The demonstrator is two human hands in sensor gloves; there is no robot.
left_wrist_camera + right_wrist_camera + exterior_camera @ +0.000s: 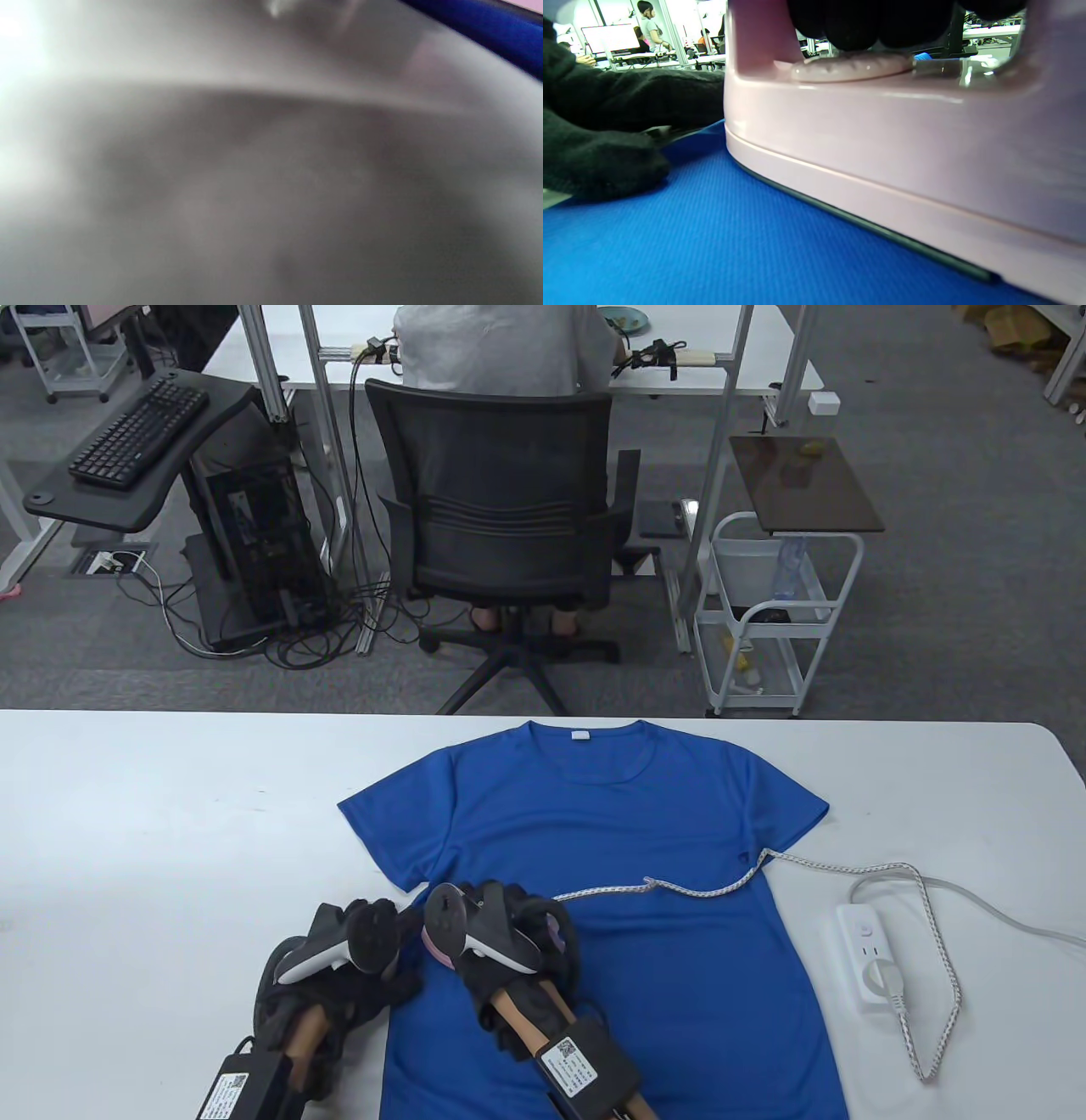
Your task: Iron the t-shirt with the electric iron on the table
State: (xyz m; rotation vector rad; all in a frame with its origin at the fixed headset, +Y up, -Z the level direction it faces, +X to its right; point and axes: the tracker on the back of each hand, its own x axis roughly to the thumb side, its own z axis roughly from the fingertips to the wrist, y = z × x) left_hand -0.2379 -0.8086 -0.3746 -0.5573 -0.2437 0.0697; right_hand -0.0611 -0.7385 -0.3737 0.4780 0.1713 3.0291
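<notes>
My right hand [501,937] fingers [878,21] wrapped around pink iron [882,140] handle, soleplate flat on blue t-shirt [611,882], my left hand [339,976] pressing shirt's edge beside it, fingers' spread unclear.

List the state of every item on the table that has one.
t-shirt: spread flat, front up.
iron: soleplate down on the shirt, right hand gripping its handle.
left hand: resting at the shirt's edge.
plug: inserted in the power strip.
cord: lying across the shirt.
</notes>
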